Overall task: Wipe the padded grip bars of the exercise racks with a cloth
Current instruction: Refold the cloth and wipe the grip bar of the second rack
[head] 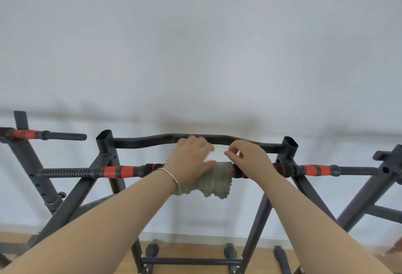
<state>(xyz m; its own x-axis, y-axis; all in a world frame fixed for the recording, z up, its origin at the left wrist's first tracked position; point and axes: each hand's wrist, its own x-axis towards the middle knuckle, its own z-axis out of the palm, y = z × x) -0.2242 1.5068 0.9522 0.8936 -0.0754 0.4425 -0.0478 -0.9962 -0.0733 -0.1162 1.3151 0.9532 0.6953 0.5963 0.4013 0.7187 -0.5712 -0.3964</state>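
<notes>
A horizontal grip bar [117, 171] with red and black padding runs across the middle rack. A grey-green cloth [215, 180] is draped over its centre and hangs down in front. My left hand [191, 160] lies over the cloth's left part and holds it against the bar, thumb on the cloth's front; the fingertips are blurred. My right hand [250, 156] hovers just right of the cloth above the black foam [238, 171], fingers loosely curled with nothing in them.
A wavy black crossbar [152, 141] joins the rack's two open-topped posts behind my hands. Another rack's padded bar [26, 134] stands at the left, and a third frame [387, 165] at the right. White wall behind, wooden floor and rack feet [191, 260] below.
</notes>
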